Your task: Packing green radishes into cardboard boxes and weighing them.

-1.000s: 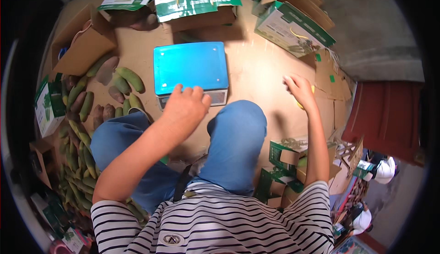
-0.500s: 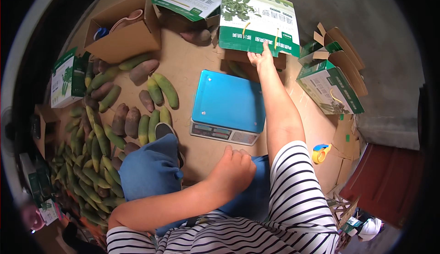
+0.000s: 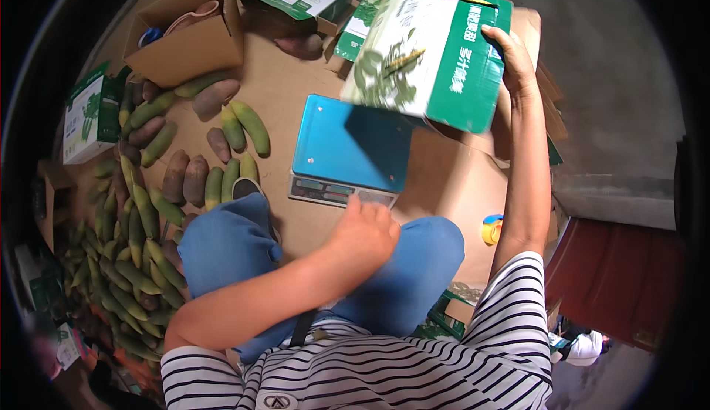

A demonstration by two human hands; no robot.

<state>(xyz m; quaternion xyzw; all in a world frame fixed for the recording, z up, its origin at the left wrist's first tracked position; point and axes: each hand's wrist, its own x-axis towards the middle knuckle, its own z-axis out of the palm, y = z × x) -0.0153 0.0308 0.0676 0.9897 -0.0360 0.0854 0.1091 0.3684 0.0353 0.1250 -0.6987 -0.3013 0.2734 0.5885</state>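
My right hand (image 3: 512, 59) grips the edge of a white and green cardboard box (image 3: 444, 48), its thumb over the printed face. The box is raised and tilted, with a yellow cord on that face. Its shadow falls on the blue platform of a weighing scale (image 3: 344, 140). My left hand (image 3: 366, 231) hangs loosely curled above my knees, beside the scale's front panel, with nothing seen in it.
Green and reddish long radishes (image 3: 140, 262) lie heaped at the left, several more beside the scale. An open brown carton (image 3: 185, 55) stands behind them. Another printed box (image 3: 92, 118) is far left. A yellow tape dispenser (image 3: 491, 231) lies at the right.
My right hand has lifted the box off the far side, swung it right and nearer, and turned it. The left hand stays curled by the scale. The view has shifted slightly.
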